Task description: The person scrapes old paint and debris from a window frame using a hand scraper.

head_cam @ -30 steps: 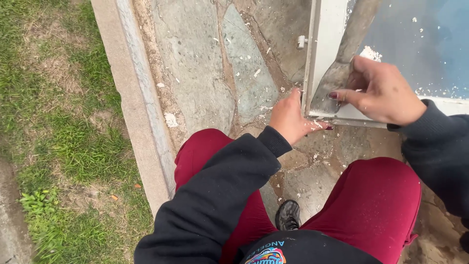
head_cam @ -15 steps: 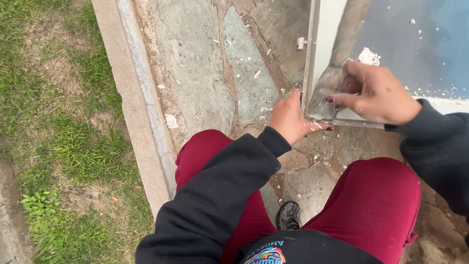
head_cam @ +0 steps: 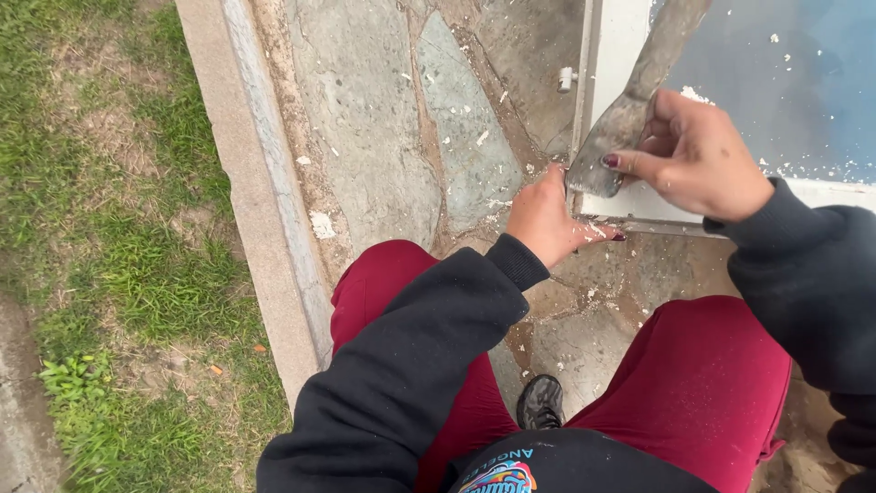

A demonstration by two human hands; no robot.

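Scraper (head_cam: 630,119) grasped in right hand (head_cam: 698,160), blade laid flat against white frame (head_cam: 607,55) at lower corner. Left hand (head_cam: 547,219) pressed on frame corner, nothing grasped. Paint flakes (head_cam: 321,225) scattered over stone paving (head_cam: 383,137).

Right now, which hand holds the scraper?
The right hand grips the grey scraper; the left hand only braces the white frame corner.

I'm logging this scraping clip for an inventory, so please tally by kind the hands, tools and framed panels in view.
Hands: 2, the left hand at the frame's corner and the right hand gripping the tool.
Tools: 1, the putty knife.
Framed panels: 1, the white-framed panel.
Total: 4.
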